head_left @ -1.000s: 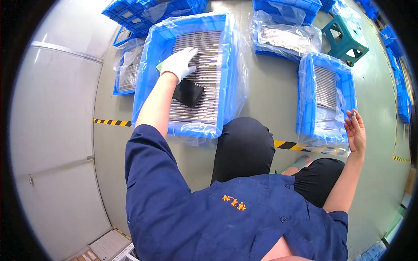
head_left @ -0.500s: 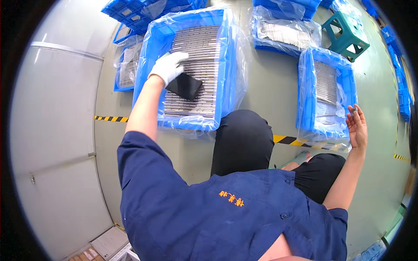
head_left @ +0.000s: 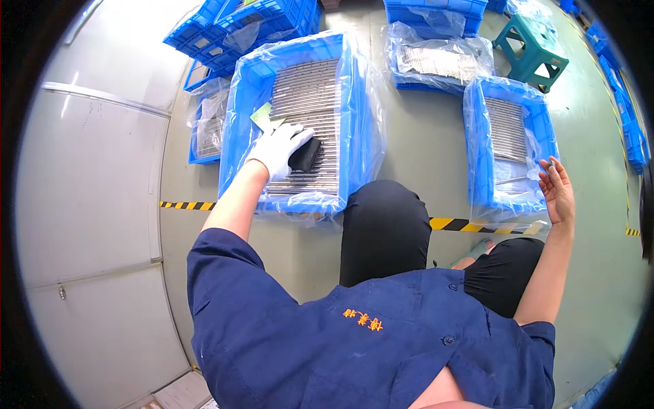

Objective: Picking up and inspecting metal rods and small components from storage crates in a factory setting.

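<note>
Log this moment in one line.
left hand: gloved, on black object | place: over metal rods in blue crate | right hand: bare, holds small grey piece

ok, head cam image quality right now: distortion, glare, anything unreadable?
Head view: black fisheye rim, white wall panel edges bowed; head view: bright glare on the upper-left wall, highlights streaking the metal rods; head view: small item at right hand fingertips too small to identify.

From knee (head_left: 385, 232): floor gap (head_left: 426, 150) running toward 1 o'clock; large crate (head_left: 353, 123) walling off 11 o'clock, smaller crate (head_left: 481, 153) blocking 2.
</note>
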Demonstrator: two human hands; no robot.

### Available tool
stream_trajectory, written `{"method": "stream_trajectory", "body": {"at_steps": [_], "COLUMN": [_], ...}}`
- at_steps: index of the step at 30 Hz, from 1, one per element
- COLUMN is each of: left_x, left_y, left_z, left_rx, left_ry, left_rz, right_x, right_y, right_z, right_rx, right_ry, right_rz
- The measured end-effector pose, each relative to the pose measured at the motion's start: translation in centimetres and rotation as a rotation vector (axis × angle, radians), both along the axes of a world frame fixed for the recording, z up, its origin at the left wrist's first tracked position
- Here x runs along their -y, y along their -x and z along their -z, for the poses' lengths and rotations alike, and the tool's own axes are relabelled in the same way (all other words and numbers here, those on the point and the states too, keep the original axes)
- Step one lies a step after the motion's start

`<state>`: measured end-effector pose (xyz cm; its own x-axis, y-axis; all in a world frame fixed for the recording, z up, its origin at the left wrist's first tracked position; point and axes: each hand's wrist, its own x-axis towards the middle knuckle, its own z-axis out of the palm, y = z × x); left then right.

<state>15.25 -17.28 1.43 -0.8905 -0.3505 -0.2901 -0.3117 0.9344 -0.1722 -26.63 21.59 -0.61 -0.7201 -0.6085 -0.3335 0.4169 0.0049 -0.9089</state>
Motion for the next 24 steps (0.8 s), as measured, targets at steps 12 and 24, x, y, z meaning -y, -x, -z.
{"method": "stream_trajectory", "body": {"at_steps": [12,24], "left_x": [2.9,11.7], "left_y": [4.3,11.9], "left_z": [-1.9,2.3], "left_rx": [-0.527,-0.285], "left_ry": [-0.066,-0.244], "left_rz": [-0.108,-0.315], "right_x": [-0.4,-2.4], "right_y": [0.5,-1.8], "right_z": [0.2,-2.6], "right_rx": [-0.075,-0.036], "right_ry": [-0.015,0.087], "right_rz": [0.005,0.165]}}
